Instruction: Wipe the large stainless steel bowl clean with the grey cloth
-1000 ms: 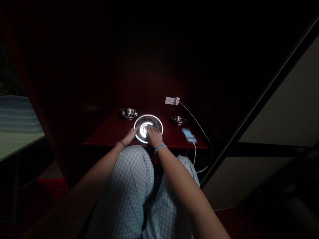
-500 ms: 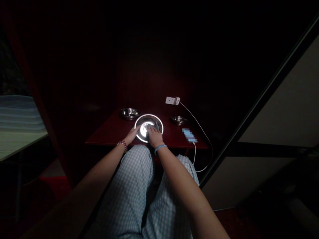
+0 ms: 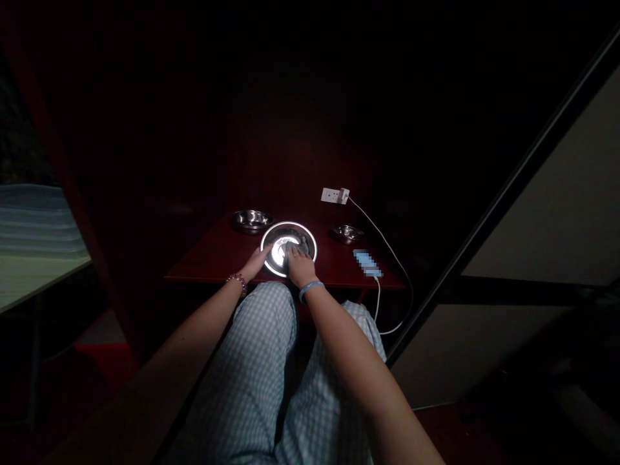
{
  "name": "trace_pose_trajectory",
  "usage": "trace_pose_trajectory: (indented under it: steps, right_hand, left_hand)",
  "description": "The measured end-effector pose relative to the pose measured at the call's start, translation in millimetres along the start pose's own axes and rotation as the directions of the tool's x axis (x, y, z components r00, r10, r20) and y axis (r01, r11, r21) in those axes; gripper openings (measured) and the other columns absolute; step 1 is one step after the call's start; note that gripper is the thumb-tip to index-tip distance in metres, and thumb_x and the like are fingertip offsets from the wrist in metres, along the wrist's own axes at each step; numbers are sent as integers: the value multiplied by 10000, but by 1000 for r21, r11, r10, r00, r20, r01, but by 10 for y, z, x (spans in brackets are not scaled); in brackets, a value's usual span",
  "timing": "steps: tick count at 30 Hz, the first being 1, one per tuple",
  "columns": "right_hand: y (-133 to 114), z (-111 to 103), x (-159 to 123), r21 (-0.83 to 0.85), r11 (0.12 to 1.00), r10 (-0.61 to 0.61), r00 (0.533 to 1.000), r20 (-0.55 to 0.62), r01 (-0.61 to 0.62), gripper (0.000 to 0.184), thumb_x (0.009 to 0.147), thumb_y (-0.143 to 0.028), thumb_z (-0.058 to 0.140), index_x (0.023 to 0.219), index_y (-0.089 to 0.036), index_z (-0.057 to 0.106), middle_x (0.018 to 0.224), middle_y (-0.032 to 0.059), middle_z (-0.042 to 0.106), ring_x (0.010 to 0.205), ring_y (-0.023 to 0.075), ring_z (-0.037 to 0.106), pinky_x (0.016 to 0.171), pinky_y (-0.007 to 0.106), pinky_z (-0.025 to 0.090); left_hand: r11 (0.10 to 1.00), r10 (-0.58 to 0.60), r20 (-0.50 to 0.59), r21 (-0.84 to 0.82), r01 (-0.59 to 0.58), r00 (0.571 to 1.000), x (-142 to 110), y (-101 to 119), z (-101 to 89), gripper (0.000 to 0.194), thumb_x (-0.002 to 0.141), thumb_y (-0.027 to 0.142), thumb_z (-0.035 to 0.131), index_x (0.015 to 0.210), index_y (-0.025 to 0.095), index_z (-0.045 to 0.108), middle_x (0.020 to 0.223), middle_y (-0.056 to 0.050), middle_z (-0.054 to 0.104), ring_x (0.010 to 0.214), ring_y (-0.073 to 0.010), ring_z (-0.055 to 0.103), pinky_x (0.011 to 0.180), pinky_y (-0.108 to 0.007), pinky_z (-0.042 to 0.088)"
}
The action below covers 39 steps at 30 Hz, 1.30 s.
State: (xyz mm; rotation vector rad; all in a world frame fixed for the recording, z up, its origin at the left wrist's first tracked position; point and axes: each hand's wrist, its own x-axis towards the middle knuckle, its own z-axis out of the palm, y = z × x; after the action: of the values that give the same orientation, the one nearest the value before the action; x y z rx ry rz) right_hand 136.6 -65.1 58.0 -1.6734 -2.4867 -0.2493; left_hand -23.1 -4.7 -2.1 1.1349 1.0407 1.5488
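A shiny round steel plate (image 3: 272,243) lies near the front edge of a small dark red table (image 3: 213,255). My left hand (image 3: 254,263), with a bead bracelet at the wrist, rests against the plate's left rim, fingers laid along it. Inside the plate my right hand (image 3: 299,263), a blue band on its wrist, presses a grey cloth (image 3: 294,246) with curled fingers. My legs in blue checked trousers reach under the table.
A steel bowl (image 3: 250,220) stands at the back left, a smaller one (image 3: 347,233) at the back right. A phone (image 3: 367,263) lies on the right, its white cable running to a charger in a wall socket (image 3: 334,195). The room is dark.
My right hand has shifted slightly on the cloth inside the plate; the view has drifted a little. The left hand stays at the rim.
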Motion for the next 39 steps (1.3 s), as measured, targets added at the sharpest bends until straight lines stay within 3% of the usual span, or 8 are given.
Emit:
trace_pose_trajectory:
  steps: [17,29,39]
  right_hand:
    - [4,24,20,19,1000,1,1000,-5,-1,601,966,-69,357,1566,-89,361,1595,194,407,1453,271,413,1172,449,343]
    - [11,-7,-12,12,1000,-4,1000,8,4,593,972,-71,356,1565,-83,357,1608,191,386,1458,252,406,1174,418,341]
    - [6,-59,-6,30,1000,-1,999,46,-1,595,976,-84,349,1570,-67,344,1615,194,372,1468,257,393,1182,407,330]
  left_hand:
    - [999,48,34,19,-49,998,-17,-16,-3,479,700,524,713,995,148,724,967,-111,800,1002,-295,732,920,-378,546]
    - [999,10,-11,40,-10,1000,-71,52,44,392,732,473,686,956,153,724,940,-104,805,1025,-294,734,903,-374,566]
    - [1000,-13,-8,28,13,1000,-81,74,36,478,689,513,724,994,144,725,974,-118,799,1028,-291,732,915,-364,546]
